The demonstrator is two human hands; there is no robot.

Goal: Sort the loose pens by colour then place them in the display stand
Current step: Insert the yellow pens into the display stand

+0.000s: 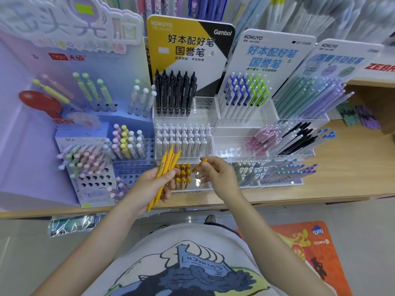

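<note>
Left hand [154, 184]: grips a bundle of yellow pens [165, 170], kept as stock.
Right hand [215, 173]: pinches one yellow pen [199, 164] (ready for slotting) above the yellow-pen tray [188, 190] at the shelf's [342, 180] front edge.

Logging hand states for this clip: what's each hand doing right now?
Left hand: grips a bunch of yellow pens.
Right hand: pinches one yellow pen.

A light wooden shelf [333, 167] carries clear acrylic pen stands [241, 146] and a lilac cardboard display [32, 146].
</note>
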